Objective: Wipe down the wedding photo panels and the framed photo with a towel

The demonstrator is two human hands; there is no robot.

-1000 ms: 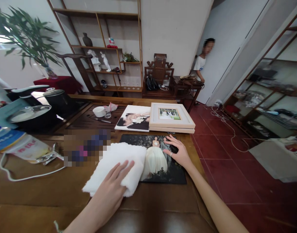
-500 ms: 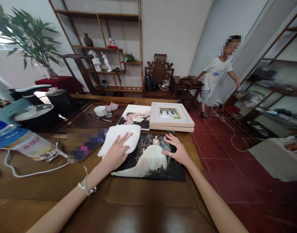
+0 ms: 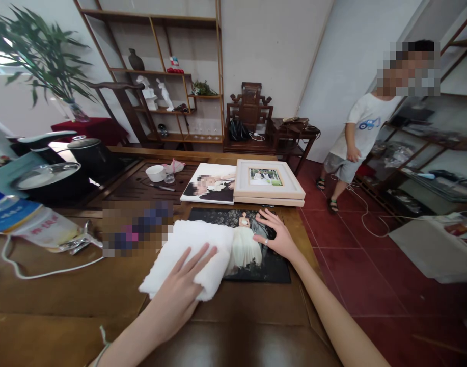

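My left hand (image 3: 187, 283) lies flat with fingers spread on a folded white towel (image 3: 202, 237). The towel covers the left part of a dark wedding photo panel (image 3: 271, 270), which shows a figure in a long white dress. On the panel's right part rests my right hand (image 3: 277, 237), fingers apart, with a ring on one finger. Behind the panel lie a second photo panel (image 3: 214, 193) and a light wooden picture frame (image 3: 294, 186) stacked on another one.
Left on the wooden table (image 3: 84, 300) are a plastic packet (image 3: 38, 224), a white cable (image 3: 61, 272) and black pots (image 3: 57, 183). A white cup (image 3: 156, 173) sits on the tea tray (image 3: 130, 186). A person (image 3: 365, 122) stands on the red floor at right.
My left hand has drawn the towel down toward me, over the panel's left lower corner. My right hand stays in place. The person at right has come closer and further right.
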